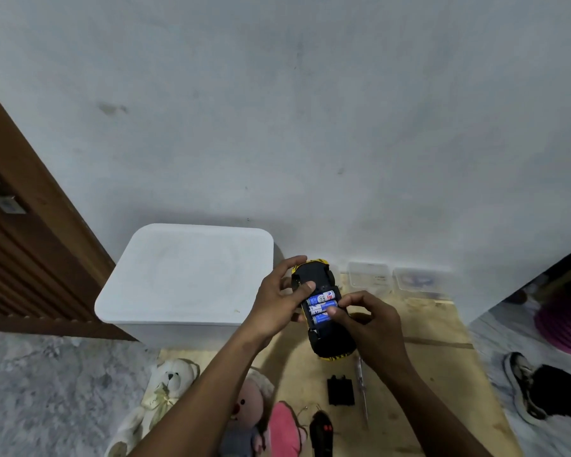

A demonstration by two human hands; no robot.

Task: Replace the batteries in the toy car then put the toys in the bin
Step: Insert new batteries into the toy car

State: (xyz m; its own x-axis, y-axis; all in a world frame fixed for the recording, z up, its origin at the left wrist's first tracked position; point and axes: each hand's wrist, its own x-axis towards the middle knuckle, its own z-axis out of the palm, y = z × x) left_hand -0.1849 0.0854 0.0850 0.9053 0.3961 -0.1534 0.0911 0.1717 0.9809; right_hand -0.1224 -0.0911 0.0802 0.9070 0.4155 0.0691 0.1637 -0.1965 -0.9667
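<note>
One white bin [185,275] is seen lidded against the wall. Two plush toys, a cream bear [165,390] and a pink doll [251,407], are laid in front of it. Now the yellow toy car [330,338]: it is held upside down, gripped at its side by the left hand [277,301], thumb laid across the chassis. Blue batteries [320,306] (three are visible) are pinched in the open bay by the right hand [366,321], forefinger and thumb curled onto them. A black cover [340,390] is left lying beside a screwdriver [363,394].

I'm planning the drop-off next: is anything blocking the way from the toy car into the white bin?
Yes. The white lid sits closed on the bin, just left of the toy car, and covers its opening.
</note>
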